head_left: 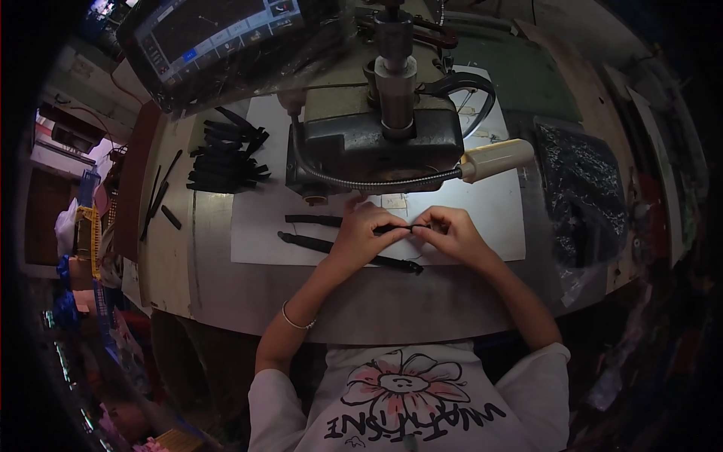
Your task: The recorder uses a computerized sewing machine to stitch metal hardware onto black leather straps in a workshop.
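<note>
Just in front of the sewing machine head [369,147], my two hands meet over the white sheet [489,248]. Between their fingertips runs a thin black strip [410,227], which looks like fabric. My left hand [363,235] pinches one end of it, and the fingers of my right hand [454,238] are closed on the other. A second black strip [310,219] reaches out to the left beyond my left hand. Closer to me lies a longer black piece [305,242], passing under my left wrist. Its right end [403,264] shows below my hands.
A pile of black strips [226,158] lies left of the sheet, with a few thin black pieces [160,197] farther left. The lamp [497,160] glows beside the machine. A screen [218,49] stands back left. At right is a clear plastic bag [584,196] with black contents.
</note>
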